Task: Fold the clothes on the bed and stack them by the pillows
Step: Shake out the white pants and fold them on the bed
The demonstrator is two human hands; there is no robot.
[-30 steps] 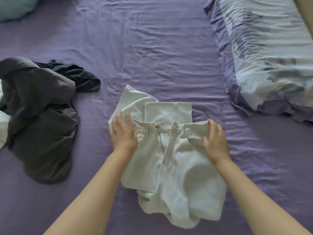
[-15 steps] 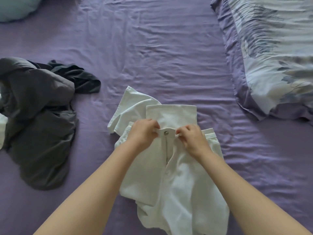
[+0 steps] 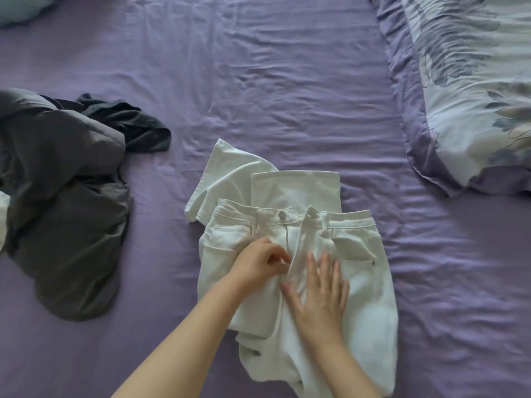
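Left hand (image 3: 263, 261) pinches fly — white jeans (image 3: 362, 271) mid-bed.

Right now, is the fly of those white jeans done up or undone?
Undone. On the white jeans the waistband ends sit apart, button unfastened, zipper teeth showing. The left hand pinches at the zipper; the right hand presses flat.

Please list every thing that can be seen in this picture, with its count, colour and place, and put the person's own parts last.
sheet: one, purple, wrinkled, covers the bed.
jeans: one pair, white, partly folded, lower middle, fly open.
dark clothes: one pile, grey and black, unfolded, at left; the number of pieces is unclear.
floral pillow: one, pale blue with purple border, upper right.
teal pillow: one, only a corner shows, top left.
white cloth: one small piece, left edge, beside the dark pile.
left hand: fingers pinch at the fly of the jeans.
right hand: flat on the jeans, fingers straight.
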